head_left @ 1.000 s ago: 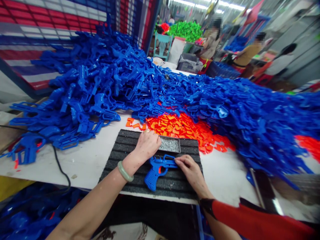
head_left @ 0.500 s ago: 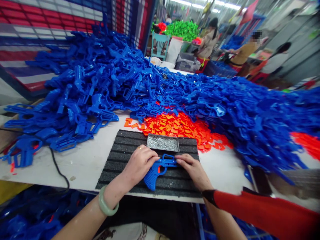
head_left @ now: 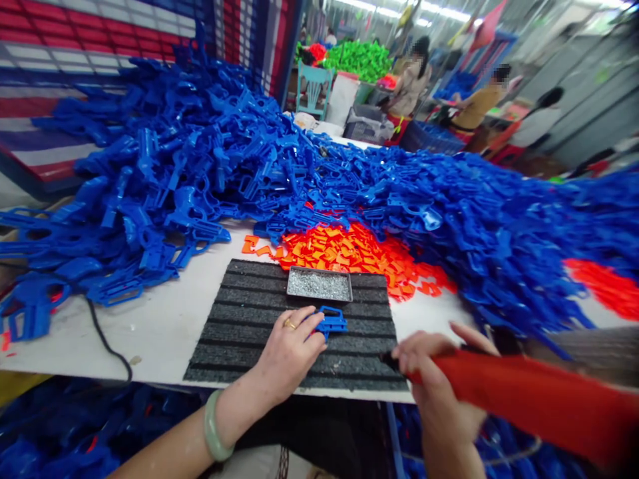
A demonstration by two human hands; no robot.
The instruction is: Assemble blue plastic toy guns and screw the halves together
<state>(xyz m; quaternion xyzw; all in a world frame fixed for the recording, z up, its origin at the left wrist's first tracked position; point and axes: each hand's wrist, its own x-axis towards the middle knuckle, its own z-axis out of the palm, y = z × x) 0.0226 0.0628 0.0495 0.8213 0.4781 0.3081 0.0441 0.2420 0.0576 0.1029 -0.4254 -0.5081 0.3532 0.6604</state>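
Note:
A blue plastic toy gun [head_left: 333, 322] lies on the black ribbed mat [head_left: 234, 342]. My left hand [head_left: 294, 346] is closed over its grip end and hides that part; the barrel end shows to the right of my fingers. On the right, my right hand [head_left: 434, 372] is wrapped around a red electric screwdriver [head_left: 519, 392], slightly blurred. Its black tip [head_left: 390, 360] points left over the mat's right edge, apart from the toy gun. Just beyond the toy gun stands a small tray [head_left: 319, 284] of tiny silver screws.
Orange plastic pieces [head_left: 349, 253] are heaped behind the tray. Large piles of blue toy gun parts [head_left: 200, 153] surround the white table [head_left: 154, 326] at the back and both sides. A black cord [head_left: 104, 332] lies at left. Several people sit in the background.
My right hand has let go of the toy gun's barrel end, moved right and taken hold of the screwdriver. My left hand now covers the toy gun's grip.

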